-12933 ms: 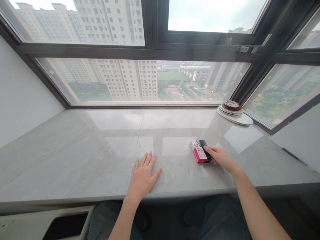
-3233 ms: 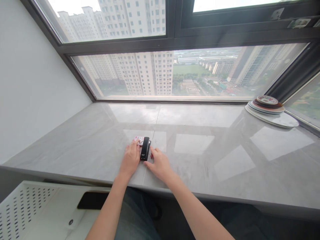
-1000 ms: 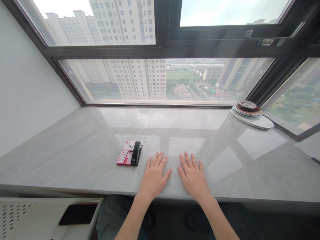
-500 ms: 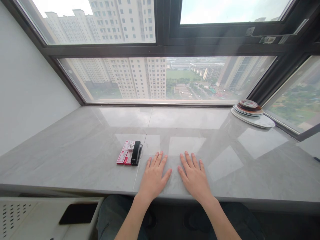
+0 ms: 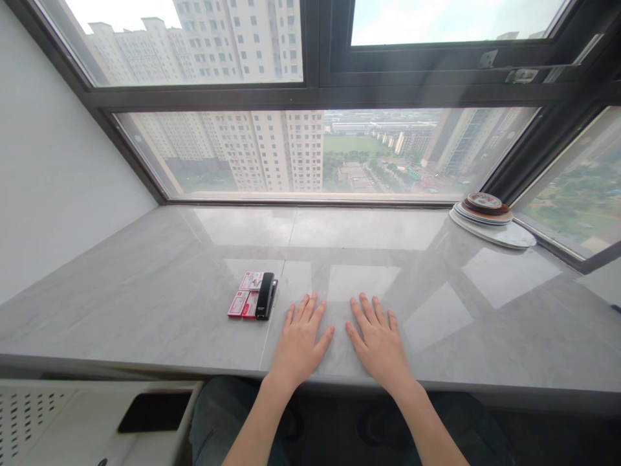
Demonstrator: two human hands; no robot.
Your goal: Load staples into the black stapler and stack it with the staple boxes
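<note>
Fingers point(image 5: 305, 310) of my left hand point(image 5: 295, 346) lie extended and spread, palm down on the grey countertop point(image 5: 145, 272), with the thumb angled toward the right hand point(image 5: 381, 349). Right-hand fingers match: straight, fanned apart, palm down, thumb angled inward. Both sets are wide open and have hold of nothing. Countertop separates the two thumbs.

Nearest item noted: one black stapler point(image 5: 264, 296), left of my left fingertips, near but not touching them. It lies lengthwise away from me, its arms parted at the farther end. Close along its left side, farther from my fingers, are small red-and-white boxes: an upper box point(image 5: 251, 280) at the far end, and a left box point(image 5: 239, 303) and a middle box point(image 5: 250, 305) side by side nearer me.

Well beyond my right fingers, to their right, a stack of round plates point(image 5: 481, 211) sits in the window corner, the broad white one lowest. Below and left of my left fingers stands a white perforated unit point(image 5: 92, 424); I cannot tell whether its dark rectangle point(image 5: 155, 412) is an opening or an object.
</note>
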